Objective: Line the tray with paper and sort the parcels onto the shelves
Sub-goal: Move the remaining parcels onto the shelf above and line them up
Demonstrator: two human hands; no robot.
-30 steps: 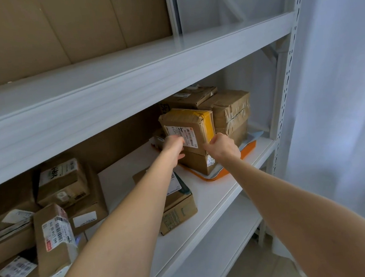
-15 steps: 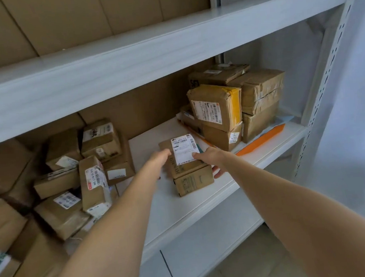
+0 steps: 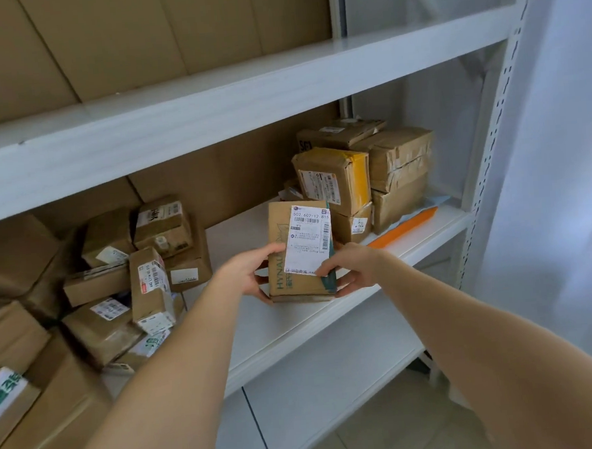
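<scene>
While the labelled parcel (image 3: 289,249) is upright over the white shelf (image 3: 295,327), my left grip (image 3: 245,278) clasps its left edge and my right grip (image 3: 353,269) pinches its lower right side.

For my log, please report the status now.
Left hand, right hand grip labelled parcel, upright at middle shelf. Orange tray to its right holds stacked parcels.

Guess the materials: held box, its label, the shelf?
Box: brown cardboard, matte, with creased edges and printed lettering. Label: white printed paper, probably adhesive. Shelf: smooth white, likely painted metal, judging by the perforated upright.
</scene>
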